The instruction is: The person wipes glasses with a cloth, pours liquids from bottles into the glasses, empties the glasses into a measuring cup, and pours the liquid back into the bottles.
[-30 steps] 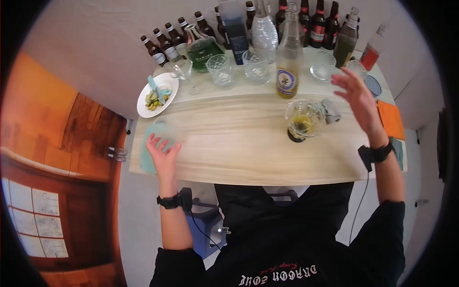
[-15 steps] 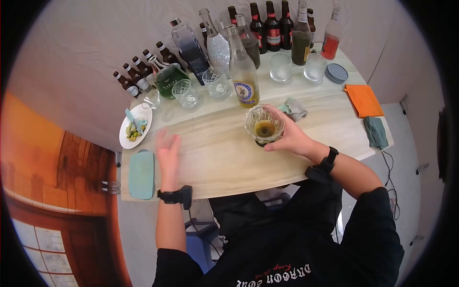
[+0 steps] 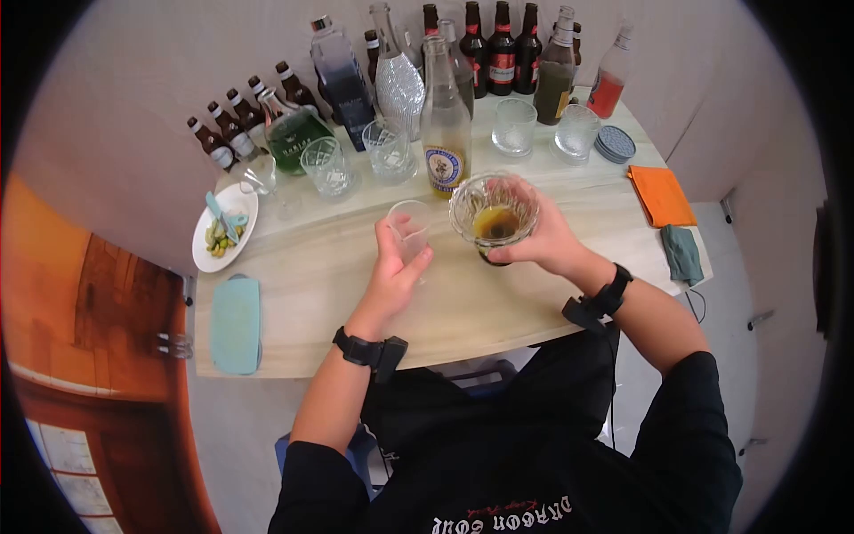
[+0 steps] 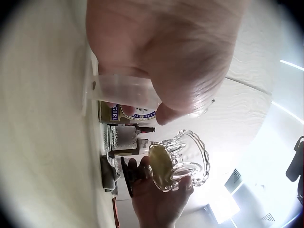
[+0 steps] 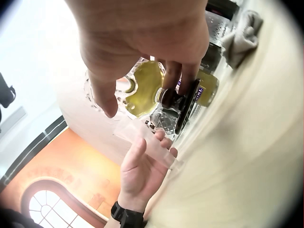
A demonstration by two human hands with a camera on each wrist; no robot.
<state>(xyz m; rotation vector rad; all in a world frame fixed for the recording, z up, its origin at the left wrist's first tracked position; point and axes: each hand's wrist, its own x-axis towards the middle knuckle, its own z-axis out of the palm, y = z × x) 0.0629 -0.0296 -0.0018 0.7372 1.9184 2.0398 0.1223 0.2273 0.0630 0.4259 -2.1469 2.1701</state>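
My left hand (image 3: pixel 391 271) grips a small translucent plastic cup (image 3: pixel 407 221), which stands upright with its flared base close over the table. In the right wrist view the thumb lies along one side of the cup (image 5: pixel 152 145) and the fingers wrap the other. Just to the right, my right hand (image 3: pixel 556 240) holds a clear stemmed glass (image 3: pixel 471 221) with a scalloped rim and dark foot. Yellowish liquid (image 5: pixel 145 90) fills its lower bowl. The left wrist view shows thumb and fingers around the glass (image 4: pixel 164 166), its foot raised from the table. Behind stands a labelled bottle (image 3: pixel 445 165).
Crystal tumblers (image 3: pixel 327 169), a green decanter (image 3: pixel 298 138) and several brown bottles (image 3: pixel 503 58) line the back. At left lie a snack plate (image 3: pixel 201 254) and a mint mat (image 3: pixel 236 325). Coasters (image 3: pixel 616 144), an orange cloth (image 3: pixel 663 196) and a green cloth (image 3: pixel 681 254) lie right.
My right hand, raised and empty at first, has come down onto the stemmed glass and lifted it. My left hand has moved right from beside the mint mat, now with the plastic cup.
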